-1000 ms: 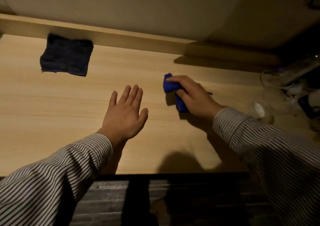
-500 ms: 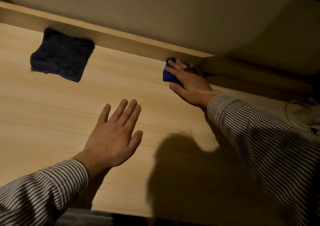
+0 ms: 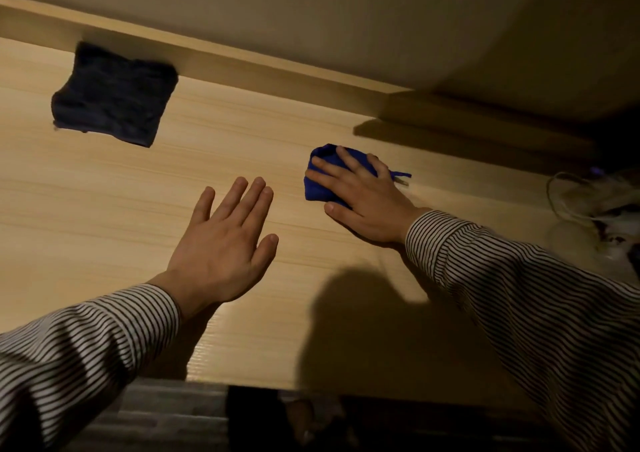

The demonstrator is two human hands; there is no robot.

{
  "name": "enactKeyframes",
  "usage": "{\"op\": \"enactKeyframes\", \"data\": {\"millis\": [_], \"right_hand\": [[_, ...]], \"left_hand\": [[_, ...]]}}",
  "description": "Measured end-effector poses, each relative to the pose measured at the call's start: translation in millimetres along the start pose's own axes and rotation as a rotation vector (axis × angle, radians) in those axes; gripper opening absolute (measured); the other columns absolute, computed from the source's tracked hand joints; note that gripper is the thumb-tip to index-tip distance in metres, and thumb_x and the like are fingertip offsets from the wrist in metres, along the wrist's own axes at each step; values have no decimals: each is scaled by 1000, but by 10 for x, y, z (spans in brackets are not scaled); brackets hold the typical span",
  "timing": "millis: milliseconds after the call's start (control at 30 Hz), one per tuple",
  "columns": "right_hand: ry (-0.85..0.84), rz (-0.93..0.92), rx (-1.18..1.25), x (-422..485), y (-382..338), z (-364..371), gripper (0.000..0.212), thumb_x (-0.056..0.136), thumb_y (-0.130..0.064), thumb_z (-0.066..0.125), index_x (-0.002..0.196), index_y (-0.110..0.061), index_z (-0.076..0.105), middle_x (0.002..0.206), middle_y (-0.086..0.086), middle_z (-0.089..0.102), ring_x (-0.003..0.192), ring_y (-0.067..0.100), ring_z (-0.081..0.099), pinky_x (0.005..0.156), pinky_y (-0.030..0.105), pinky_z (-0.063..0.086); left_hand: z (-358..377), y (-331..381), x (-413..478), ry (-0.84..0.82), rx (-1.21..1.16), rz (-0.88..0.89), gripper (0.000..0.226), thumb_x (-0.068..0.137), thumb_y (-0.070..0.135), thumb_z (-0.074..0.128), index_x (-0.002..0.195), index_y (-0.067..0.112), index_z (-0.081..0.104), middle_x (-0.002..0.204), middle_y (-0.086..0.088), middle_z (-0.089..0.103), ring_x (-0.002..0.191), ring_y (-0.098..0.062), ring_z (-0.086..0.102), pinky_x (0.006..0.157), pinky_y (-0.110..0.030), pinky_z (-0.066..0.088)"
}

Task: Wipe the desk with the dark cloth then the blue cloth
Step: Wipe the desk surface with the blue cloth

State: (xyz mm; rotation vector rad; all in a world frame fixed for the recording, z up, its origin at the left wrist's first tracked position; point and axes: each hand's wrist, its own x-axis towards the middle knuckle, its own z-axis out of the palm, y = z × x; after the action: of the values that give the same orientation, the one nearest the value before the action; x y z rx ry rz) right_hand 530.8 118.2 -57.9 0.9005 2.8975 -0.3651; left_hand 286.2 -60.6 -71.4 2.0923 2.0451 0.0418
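Observation:
The light wooden desk (image 3: 104,202) fills the view. My right hand (image 3: 363,199) presses flat on a bunched blue cloth (image 3: 323,178) at the desk's middle right, fingers spread over it. A thin blue strand of the cloth sticks out to the right of my hand. My left hand (image 3: 225,244) is flat and open just above the desk's middle, fingers together, holding nothing. The dark cloth (image 3: 114,95) lies spread as a rough square at the far left, touching the raised back ledge (image 3: 242,64), apart from both hands.
A tangle of pale cables and small items (image 3: 595,206) sits in shadow at the right end of the desk. The desk's front edge (image 3: 242,382) runs along the bottom, with a dark floor below. Both sleeves are striped.
My right hand has drawn the blue cloth back from the rear ledge toward the desk's middle. My left hand has stayed open near the same spot. The dark cloth has not moved.

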Motion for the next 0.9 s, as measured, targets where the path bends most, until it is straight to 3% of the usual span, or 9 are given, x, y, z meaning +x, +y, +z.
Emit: {"op": "enactKeyframes", "data": {"millis": [400,633,767,833,900], "right_hand": [[-6,18,33,-1068,-980,369,59,108,-53,32,163,-47,8,172,-21,6,160,19,-8,122,68,4],[-20,23,38,-1555,-1469,511,56,109,-47,33,162,-43,17,172,-18,11,160,18,-5,122,60,3],[40,76,71,-1809,-1773,582,55,107,-40,38,161,-38,28,170,-15,22,160,14,8,121,52,11],[47,112,140,-1909,-1951,578,55,105,-32,45,159,-36,36,168,-15,28,158,13,16,117,50,18],[13,113,178,-1965,-2111,481,59,100,-19,55,156,-31,42,166,-12,35,156,16,23,110,47,26]], "left_hand": [[-15,-4,2,7,-20,18,80,105,66,2,172,21,-1,180,1,-8,165,-18,-12,131,-56,-4],[29,-36,22,25,-15,32,82,104,67,8,172,21,3,180,1,-3,165,-20,-7,131,-57,-3],[-26,-38,18,43,-50,43,80,105,62,15,172,17,7,180,-3,-1,166,-22,-5,131,-57,-2],[-140,25,-153,145,-184,68,74,107,51,28,169,12,22,179,-10,14,165,-26,10,131,-54,9],[-242,145,-501,245,-406,32,63,104,44,43,156,8,47,165,-15,44,151,-31,40,124,-49,32]]}}
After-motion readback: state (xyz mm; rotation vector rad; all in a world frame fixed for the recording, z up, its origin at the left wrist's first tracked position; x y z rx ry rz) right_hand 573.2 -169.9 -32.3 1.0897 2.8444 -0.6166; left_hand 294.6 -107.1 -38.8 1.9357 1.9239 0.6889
